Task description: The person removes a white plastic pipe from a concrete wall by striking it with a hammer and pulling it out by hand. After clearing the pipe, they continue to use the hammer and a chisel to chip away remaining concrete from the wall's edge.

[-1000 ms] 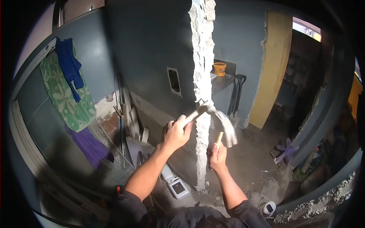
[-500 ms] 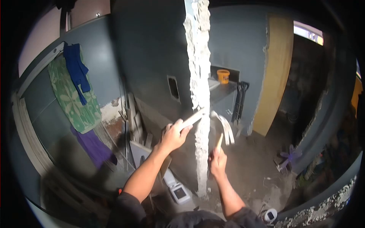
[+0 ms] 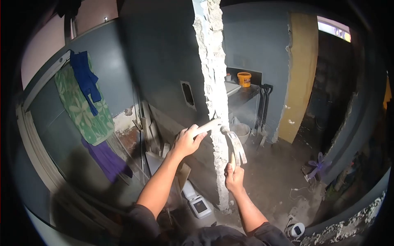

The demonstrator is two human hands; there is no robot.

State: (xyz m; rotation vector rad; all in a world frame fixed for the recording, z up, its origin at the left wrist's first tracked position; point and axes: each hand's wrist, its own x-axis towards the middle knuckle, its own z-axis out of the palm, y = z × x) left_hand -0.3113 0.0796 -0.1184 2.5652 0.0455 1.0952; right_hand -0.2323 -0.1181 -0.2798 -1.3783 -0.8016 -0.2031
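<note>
A rough, broken wall edge [image 3: 217,74] runs upright through the middle of the head view, brightly lit. To its left, my left hand [image 3: 186,141] is closed around a pale, straight stick [image 3: 205,128]. The stick slants up to the right, its far end right at the broken edge. My right hand [image 3: 234,179] grips the handle of a claw hammer [image 3: 236,145] just right of the wall. The hammer's striking face is close beside the wall edge, near the stick's far end, with the claw curving down to the right.
On a dark counter [image 3: 246,95] behind the wall stands an orange tub [image 3: 244,79], with a whitish bucket [image 3: 242,132] below. A white device [image 3: 200,206] lies on the floor, and a solar-type lamp [image 3: 296,229] is at lower right. Cloths [image 3: 84,110] hang at left; boards [image 3: 150,127] lean nearby.
The hammer head has moved left, close to the wall edge, and its handle is more upright. The left hand keeps the stick at the wall. The view has shifted slightly.
</note>
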